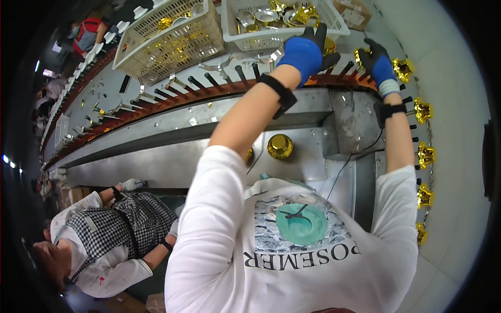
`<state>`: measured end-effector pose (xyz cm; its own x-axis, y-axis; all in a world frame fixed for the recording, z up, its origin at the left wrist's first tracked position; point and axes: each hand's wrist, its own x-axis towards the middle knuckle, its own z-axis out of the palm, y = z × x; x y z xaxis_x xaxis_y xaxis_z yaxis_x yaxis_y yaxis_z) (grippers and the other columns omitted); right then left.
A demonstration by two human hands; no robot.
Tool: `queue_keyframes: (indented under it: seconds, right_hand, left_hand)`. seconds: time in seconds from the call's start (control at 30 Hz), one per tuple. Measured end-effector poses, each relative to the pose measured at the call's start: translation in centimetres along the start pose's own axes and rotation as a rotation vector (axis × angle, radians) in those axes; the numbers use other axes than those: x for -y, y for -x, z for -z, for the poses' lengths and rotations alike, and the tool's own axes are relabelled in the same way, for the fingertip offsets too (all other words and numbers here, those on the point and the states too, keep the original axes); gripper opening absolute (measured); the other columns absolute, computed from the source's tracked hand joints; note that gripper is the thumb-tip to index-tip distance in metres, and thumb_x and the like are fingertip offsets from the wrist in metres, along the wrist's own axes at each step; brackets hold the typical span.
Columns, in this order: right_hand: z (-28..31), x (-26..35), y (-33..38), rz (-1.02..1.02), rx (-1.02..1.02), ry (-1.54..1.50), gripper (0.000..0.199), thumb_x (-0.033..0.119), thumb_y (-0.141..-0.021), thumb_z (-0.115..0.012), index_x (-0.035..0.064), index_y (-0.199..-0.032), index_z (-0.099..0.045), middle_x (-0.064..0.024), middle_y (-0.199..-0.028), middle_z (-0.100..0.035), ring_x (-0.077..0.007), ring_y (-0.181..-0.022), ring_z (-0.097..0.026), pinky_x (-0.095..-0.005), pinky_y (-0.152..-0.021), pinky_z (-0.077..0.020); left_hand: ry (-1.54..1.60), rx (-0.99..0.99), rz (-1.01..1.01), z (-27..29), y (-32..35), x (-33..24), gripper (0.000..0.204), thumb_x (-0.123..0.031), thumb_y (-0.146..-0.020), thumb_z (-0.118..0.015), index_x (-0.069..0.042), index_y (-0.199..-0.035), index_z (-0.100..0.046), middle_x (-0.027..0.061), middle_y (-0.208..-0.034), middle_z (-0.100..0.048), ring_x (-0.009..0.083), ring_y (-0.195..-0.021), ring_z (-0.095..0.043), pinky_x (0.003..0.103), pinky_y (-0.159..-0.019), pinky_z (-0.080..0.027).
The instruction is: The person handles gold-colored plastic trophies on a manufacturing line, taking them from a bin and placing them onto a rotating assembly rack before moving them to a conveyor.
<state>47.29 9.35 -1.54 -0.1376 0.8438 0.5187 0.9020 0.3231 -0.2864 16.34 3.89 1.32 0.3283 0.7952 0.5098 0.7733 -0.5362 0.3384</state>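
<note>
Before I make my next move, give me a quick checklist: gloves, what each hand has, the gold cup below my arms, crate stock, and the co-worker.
1. Gloves on both hands: ok; left hand and right hand both wear blue-and-black ones.
2. Left hand's grip: cannot tell; a gold piece shows beside the fingers, partly hidden.
3. Right hand's grip: cannot tell; its fingers cover part of another gold piece.
4. Gold cup clear of both hands: ok; it sits on the metal bench.
5. White crate stocked: ok; gold and silver pieces inside.
6. Co-worker clear of your hands: ok; off to the left.
</note>
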Motion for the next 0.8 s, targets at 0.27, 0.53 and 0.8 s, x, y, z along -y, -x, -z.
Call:
queue_keyframes:
  seconds: [0.27, 0.53, 0.8]
  right_hand:
    - [2.4, 9.8, 6.2, 0.240, -0.209, -0.180, 0.036, 0.018, -0.093, -0.078, 0.0020, -0.125, -0.073, -0.0175, -0.110, -0.075, -0.0324, -0.093, -0.072, -0.0424, -0.082, -0.0571]
    - [-1.4, 23.0, 21.5, 0.154, 0.519, -0.572, 0.055, 0.015, -0.086, -0.081, 0.0023, -0.137, -0.067, -0.0235, -0.126, -0.072, -0.0397, -0.105, -0.074, -0.0463, -0.093, -0.0593]
    - [-10.2, 29.2, 24.9, 0.310, 0.650, -0.396, 0.063, 0.026, -0.082, -0.082, 0.0061, -0.140, -0.065, -0.0248, -0.122, -0.073, -0.0430, -0.107, -0.070, -0.0512, -0.093, -0.0571]
  left_hand:
    - [-0.048, 0.058, -0.029, 6.3, 6.4, 0.7, 0.055, -0.051, -0.088, -0.080, -0.009, -0.123, -0.074, 0.0154, -0.103, -0.076, 0.0352, -0.092, -0.075, 0.050, -0.080, -0.059]
    - [0.185, 0.371, 0.659, 11.7, 29.7, 9.9, 0.055, -0.039, -0.088, -0.085, -0.003, -0.127, -0.071, 0.0188, -0.101, -0.076, 0.0301, -0.084, -0.074, 0.041, -0.075, -0.059]
    - [-0.033, 0.347, 0.658, 5.7, 41.0, 12.2, 0.073, -0.047, -0.089, -0.082, -0.009, -0.147, -0.061, 0.0210, -0.109, -0.076, 0.0387, -0.091, -0.075, 0.046, -0.079, -0.060]
